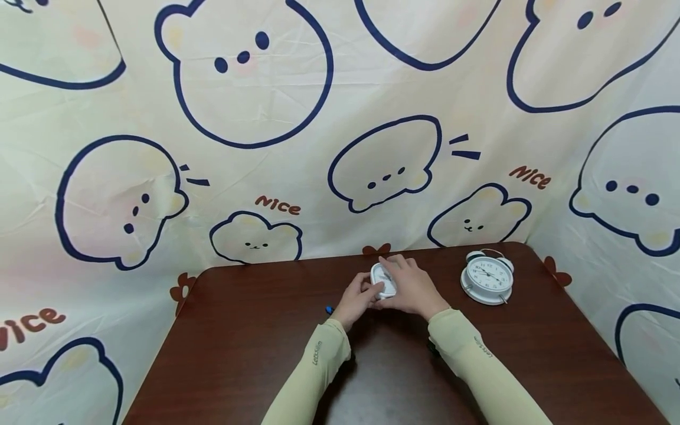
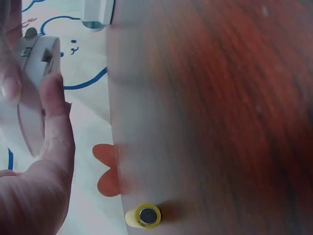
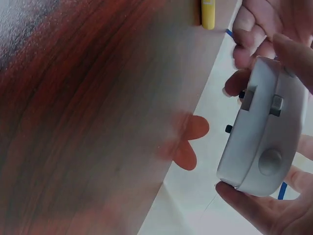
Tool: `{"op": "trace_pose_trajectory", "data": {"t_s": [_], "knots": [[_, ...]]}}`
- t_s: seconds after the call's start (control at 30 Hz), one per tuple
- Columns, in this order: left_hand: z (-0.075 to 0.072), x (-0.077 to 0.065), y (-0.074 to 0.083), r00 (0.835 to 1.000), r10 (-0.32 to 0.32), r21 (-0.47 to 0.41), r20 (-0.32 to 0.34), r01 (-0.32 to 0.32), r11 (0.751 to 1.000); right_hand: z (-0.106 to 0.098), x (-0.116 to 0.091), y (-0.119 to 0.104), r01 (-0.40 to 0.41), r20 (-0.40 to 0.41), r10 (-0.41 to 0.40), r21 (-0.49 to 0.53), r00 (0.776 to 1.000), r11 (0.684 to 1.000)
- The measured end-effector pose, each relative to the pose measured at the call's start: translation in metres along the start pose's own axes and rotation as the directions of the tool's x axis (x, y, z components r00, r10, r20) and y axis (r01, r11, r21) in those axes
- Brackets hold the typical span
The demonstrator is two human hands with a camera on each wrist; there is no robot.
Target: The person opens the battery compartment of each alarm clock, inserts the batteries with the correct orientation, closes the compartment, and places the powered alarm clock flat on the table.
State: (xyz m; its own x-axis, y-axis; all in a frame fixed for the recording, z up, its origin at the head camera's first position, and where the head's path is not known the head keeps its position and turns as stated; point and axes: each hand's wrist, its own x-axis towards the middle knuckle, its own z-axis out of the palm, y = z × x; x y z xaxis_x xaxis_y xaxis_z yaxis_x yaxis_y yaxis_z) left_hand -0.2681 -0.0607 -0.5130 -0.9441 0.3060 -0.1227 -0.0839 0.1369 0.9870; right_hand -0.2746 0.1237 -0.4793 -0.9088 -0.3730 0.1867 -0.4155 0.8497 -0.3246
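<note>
Small white clock (image 1: pixel 383 280) in both grips, left of the twin-bell clock (image 1: pixel 489 276)

In the head view, the small white clock is well to the left of the twin-bell clock, apparently raised off the bench (image 1: pixel 239 330), its face turned toward the person. The left grip (image 1: pixel 357 299) pinches its lower-left edge, thumb on the face side; the right grip (image 1: pixel 413 287) spans it from top edge to bottom. It should be light and stiff, most likely a plastic shell, smooth enough to slip a little under dry fingertips; the face is probably the fragile part. The rim looks the best hold, clear of the dark knobs (image 3: pixel 229 129) and the round bump (image 3: pixel 270 162). A yellow cylinder (image 2: pixel 143 216) is on the bench, also well left of the twin-bell clock.
</note>
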Motion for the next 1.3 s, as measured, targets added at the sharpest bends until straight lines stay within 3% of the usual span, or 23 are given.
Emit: {"op": "trace_pose_trajectory", "data": {"t_s": [0.2, 0.37, 0.5, 0.6, 0.8, 0.87, 1.03, 1.3], "knots": [[-0.007, -0.004, 0.002, 1.000, -0.002, 0.020, -0.012, 0.002, 1.000, 0.002, -0.003, 0.001, 0.024, 0.004, -0.025, 0.037, 1.000, 0.999], [-0.015, -0.008, 0.003, 1.000, 0.005, -0.023, 0.012, -0.005, 1.000, -0.001, -0.004, 0.007, 0.040, 0.019, -0.044, 0.170, 0.999, 0.985], [-0.022, -0.012, 0.004, 1.000, -0.008, -0.034, 0.021, 0.008, 0.999, -0.004, -0.007, 0.013, 0.010, 0.029, -0.019, 0.301, 0.999, 0.954], [-0.027, -0.014, 0.005, 1.000, -0.019, -0.056, 0.023, 0.021, 0.998, -0.003, -0.010, 0.019, -0.059, 0.062, 0.037, 0.402, 0.997, 0.914], [-0.034, -0.016, 0.008, 1.000, -0.013, -0.078, -0.002, 0.013, 0.997, 0.005, -0.014, 0.026, -0.227, 0.207, 0.122, 0.631, 0.971, 0.742], [-0.037, -0.017, 0.007, 1.000, -0.013, -0.085, -0.003, 0.013, 0.996, 0.009, -0.014, 0.026, -0.243, 0.232, 0.114, 0.665, 0.966, 0.707], [-0.039, -0.021, 0.004, 0.999, -0.029, -0.104, 0.013, 0.030, 0.994, 0.018, -0.013, 0.022, -0.231, 0.240, 0.089, 0.674, 0.967, 0.702], [-0.041, -0.022, 0.000, 1.000, 0.000, -0.126, 0.029, 0.004, 0.992, 0.020, -0.013, 0.015, -0.240, 0.252, 0.084, 0.693, 0.964, 0.680]]}}
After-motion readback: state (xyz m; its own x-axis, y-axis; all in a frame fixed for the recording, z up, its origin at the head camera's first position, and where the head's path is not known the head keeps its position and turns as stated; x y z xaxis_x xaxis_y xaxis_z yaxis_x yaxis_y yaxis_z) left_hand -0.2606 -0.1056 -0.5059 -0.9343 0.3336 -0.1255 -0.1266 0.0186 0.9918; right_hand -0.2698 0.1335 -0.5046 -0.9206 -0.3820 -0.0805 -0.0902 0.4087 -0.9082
